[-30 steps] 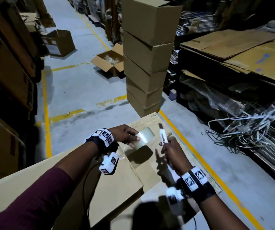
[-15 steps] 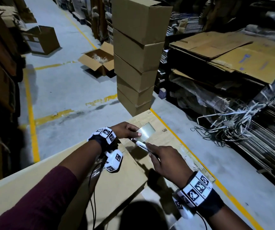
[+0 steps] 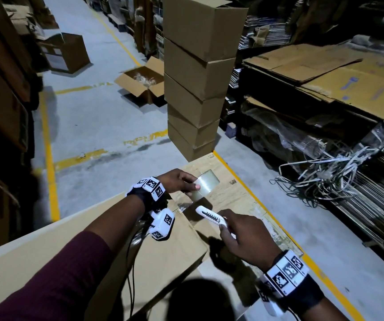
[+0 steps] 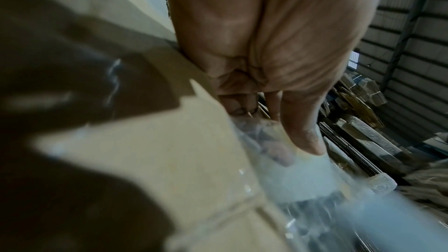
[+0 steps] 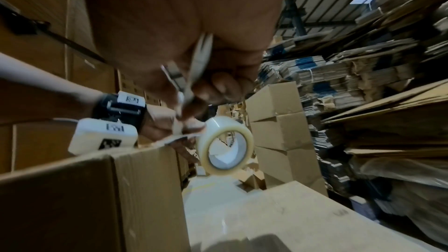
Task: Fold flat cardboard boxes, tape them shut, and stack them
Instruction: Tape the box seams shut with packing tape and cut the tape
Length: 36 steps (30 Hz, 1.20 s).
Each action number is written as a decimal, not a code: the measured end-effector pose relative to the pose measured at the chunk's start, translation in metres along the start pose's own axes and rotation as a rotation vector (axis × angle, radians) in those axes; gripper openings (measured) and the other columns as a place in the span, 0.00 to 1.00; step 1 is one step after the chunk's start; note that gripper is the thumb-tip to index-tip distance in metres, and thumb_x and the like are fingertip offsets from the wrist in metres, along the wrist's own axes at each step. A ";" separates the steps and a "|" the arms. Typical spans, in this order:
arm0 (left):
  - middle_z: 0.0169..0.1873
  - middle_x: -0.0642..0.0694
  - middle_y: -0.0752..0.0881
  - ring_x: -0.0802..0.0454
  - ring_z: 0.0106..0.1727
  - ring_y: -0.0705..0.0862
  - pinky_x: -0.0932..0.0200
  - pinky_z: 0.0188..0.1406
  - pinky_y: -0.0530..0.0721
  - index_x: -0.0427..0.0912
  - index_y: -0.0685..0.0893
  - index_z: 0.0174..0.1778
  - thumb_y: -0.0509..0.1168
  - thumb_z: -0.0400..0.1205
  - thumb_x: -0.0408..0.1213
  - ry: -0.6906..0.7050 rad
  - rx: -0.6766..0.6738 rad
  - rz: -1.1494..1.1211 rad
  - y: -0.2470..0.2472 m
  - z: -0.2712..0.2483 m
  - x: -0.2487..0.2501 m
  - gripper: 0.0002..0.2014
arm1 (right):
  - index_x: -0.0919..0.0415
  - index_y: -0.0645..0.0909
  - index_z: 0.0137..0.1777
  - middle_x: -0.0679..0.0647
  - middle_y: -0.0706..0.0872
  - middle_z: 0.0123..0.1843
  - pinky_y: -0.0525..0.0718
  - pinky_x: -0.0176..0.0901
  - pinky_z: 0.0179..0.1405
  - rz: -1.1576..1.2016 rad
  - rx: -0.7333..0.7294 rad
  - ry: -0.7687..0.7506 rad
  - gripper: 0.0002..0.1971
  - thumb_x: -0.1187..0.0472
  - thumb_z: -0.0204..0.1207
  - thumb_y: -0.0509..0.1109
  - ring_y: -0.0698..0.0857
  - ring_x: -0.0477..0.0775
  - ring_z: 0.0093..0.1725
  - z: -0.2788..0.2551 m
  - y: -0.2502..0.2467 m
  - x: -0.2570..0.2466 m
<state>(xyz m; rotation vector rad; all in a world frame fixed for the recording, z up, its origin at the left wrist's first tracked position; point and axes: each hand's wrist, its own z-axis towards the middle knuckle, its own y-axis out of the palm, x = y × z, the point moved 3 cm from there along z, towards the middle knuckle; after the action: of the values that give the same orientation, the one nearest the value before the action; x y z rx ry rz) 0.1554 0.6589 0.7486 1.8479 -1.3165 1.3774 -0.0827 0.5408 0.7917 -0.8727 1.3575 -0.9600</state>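
Up front, the left hand (image 3: 178, 183) reaches forward with the wrist level, fingers and thumb curled onto the roll of clear tape (image 3: 203, 186), which it holds on edge just past the far end of the cardboard box (image 3: 163, 249). A strip of tape (image 3: 185, 206) runs from the roll down to the box top. Nearer the body, the right hand (image 3: 244, 242) comes in from the right with the back of the hand up, fingers wrapped round a white box cutter (image 3: 210, 215) whose tip points toward the strip, just beside it. Behind the roll stands a stack of taped boxes (image 3: 200, 89) on the grey floor (image 3: 93, 123).
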 end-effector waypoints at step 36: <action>0.47 0.37 0.83 0.49 0.44 0.80 0.58 0.55 0.77 0.44 0.93 0.56 0.74 0.78 0.41 0.072 0.298 -0.280 -0.031 -0.057 0.026 0.12 | 0.61 0.88 0.57 0.58 0.93 0.49 0.90 0.51 0.51 1.172 -0.322 0.545 0.38 0.24 0.73 0.61 0.90 0.56 0.49 0.108 0.080 0.030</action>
<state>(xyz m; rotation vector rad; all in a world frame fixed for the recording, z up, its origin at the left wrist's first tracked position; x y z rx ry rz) 0.1583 0.7079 0.7988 2.0590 -0.8118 1.5312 0.0287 0.5394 0.7111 0.0933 2.1266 -0.0261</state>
